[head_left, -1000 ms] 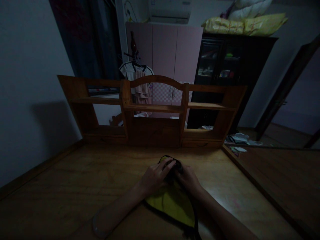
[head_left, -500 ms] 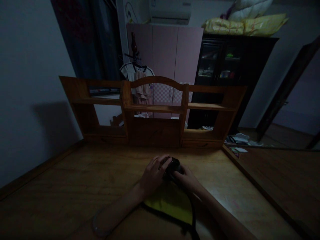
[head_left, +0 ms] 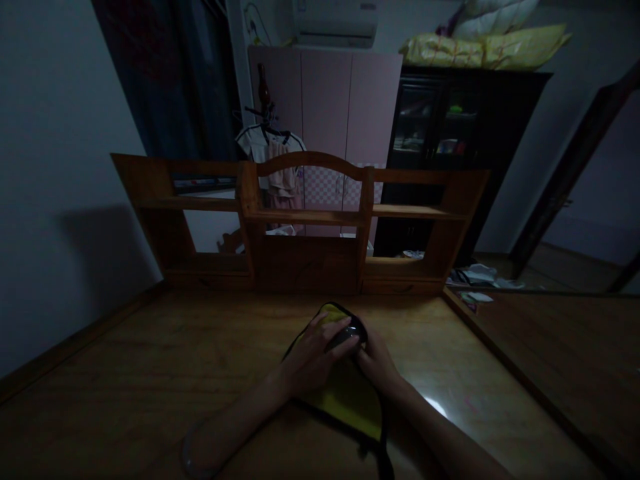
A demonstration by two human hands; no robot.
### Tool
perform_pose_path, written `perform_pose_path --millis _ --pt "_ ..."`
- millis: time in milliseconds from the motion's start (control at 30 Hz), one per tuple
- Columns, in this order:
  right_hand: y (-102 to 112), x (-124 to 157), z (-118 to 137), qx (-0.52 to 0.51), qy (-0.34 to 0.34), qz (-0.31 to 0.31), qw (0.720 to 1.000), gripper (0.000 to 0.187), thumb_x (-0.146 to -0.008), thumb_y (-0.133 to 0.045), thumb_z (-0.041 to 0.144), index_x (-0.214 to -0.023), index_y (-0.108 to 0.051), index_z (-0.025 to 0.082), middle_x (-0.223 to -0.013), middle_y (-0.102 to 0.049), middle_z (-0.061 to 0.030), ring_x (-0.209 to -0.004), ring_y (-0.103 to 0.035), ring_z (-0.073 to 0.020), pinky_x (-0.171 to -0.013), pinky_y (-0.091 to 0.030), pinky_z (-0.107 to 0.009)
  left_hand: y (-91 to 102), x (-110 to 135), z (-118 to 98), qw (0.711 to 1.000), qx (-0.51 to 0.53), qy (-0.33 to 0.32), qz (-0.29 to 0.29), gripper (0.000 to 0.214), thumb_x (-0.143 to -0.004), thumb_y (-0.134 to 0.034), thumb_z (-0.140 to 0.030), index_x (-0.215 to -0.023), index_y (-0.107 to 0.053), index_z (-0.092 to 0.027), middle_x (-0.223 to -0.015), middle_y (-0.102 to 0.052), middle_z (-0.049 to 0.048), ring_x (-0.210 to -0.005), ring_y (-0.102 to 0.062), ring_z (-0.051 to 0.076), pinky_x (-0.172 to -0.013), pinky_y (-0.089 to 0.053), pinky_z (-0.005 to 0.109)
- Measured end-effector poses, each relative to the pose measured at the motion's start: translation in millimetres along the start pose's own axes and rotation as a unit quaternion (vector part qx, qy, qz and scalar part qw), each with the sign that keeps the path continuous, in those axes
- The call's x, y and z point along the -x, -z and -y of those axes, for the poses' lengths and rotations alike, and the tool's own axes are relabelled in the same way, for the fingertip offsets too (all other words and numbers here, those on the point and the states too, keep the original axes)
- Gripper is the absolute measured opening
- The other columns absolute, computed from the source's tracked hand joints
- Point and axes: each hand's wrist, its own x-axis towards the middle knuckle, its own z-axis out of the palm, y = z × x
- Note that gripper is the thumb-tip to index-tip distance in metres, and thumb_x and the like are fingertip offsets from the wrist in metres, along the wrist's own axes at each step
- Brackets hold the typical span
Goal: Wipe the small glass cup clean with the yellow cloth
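Wore a bracelet [head_left: 187,460] on the left forearm, near the bottom of view. Had a black strap [head_left: 385,463] at the near right corner of a pouch [head_left: 345,407], yellow with black edging, on the table [head_left: 175,353] between both forearms. Held a black object [head_left: 354,328], rounded and glossy, at the pouch's far part. Had the left hand [head_left: 313,353] over its left side, grip narrow, with thumb and forefinger across the object and other fingers toward the yellow cloth. Had the right hand [head_left: 377,357] against its right end, fingers mostly hidden; could not tell object from black edging in that grip. Could not tell, either, inside the pouch from on top of it.

Saw a wooden shelf [head_left: 307,217] beyond, along the table's far edge, with open compartments and low drawers. Made out clothes [head_left: 283,180] on a stand behind it, then a pink wardrobe [head_left: 325,113], partly checkered. Noticed a black cabinet [head_left: 500,127] to the wardrobe's right, topped with yellow sacks [head_left: 450,52], and an air conditioner [head_left: 335,23] above the wardrobe.
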Motion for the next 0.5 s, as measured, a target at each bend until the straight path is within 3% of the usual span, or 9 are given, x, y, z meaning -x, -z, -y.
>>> perform_pose_path --millis 233,367,500 --pt "1.0 -3.4 0.6 0.050 0.016 -0.001 0.999 0.040 -0.081 -0.050 0.011 -0.119 -0.058 0.024 -0.112 -0.067 -0.0078 -0.100 -0.063 -0.0234 -0.088 -0.051 -0.038 1.6 -8.1 -1.6 0.999 -0.011 0.035 0.012 0.053 -0.090 -0.050 -0.012 -0.141 -0.035 -0.021 -0.142 -0.041 0.0144 -0.134 -0.039 0.026 -0.111 -0.035 0.051" --pt "1.4 -5.3 1.7 0.042 0.009 -0.001 0.999 0.036 -0.081 -0.051 0.009 -0.113 -0.062 0.023 -0.105 -0.069 -0.0057 -0.095 -0.063 -0.0221 -0.084 -0.050 -0.035 2.9 -7.1 -3.3 0.995 0.032 0.089 0.022 0.070 -0.082 -0.068 -0.039 -0.139 -0.034 -0.014 -0.137 -0.047 0.0173 -0.127 -0.045 0.030 -0.109 -0.037 0.051" --pt "1.4 -5.4 1.4 0.052 0.016 0.001 0.999 0.023 -0.083 -0.052 0.012 -0.099 -0.065 0.021 -0.091 -0.065 -0.0046 -0.080 -0.061 -0.0188 -0.073 -0.049 -0.029 3.6 -5.5 -2.7 0.996 0.027 0.087 0.022 0.081 -0.077 -0.070 -0.052 -0.139 -0.034 -0.013 -0.134 -0.050 0.0185 -0.123 -0.049 0.032 -0.108 -0.038 0.052"
